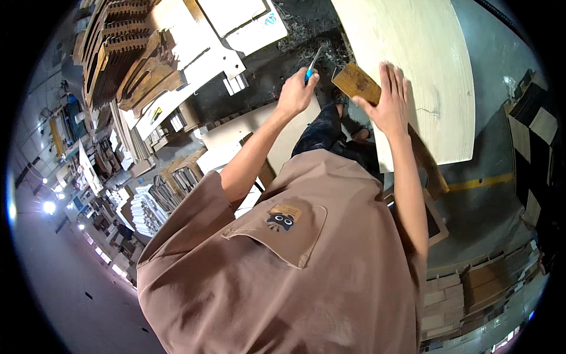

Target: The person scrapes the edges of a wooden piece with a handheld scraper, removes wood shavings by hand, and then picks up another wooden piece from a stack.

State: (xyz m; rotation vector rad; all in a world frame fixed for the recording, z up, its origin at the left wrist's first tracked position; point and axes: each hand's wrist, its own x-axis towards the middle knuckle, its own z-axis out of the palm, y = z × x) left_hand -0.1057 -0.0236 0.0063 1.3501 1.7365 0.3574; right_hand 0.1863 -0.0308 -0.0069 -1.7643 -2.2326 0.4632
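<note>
My left hand (296,92) is closed around a blue utility knife (309,73). Its thin blade points up and away, apart from the boards. A large pale wooden board (439,76) with a curved far-right edge lies at the right. Across its near-left side runs a long brown wooden strip (355,81), whose other end shows beyond my right wrist. My right hand (391,105) lies flat with stretched fingers, touching the strip and the pale board. The middle of the strip is hidden under this hand and forearm.
Curved brown wooden pieces (150,79) stand stacked on a white-topped table (187,88) at the far left, with a yellow cutter (155,115) near its edge. Shavings (312,29) litter the dark floor between. Stacked boards (442,301) stand at the near right.
</note>
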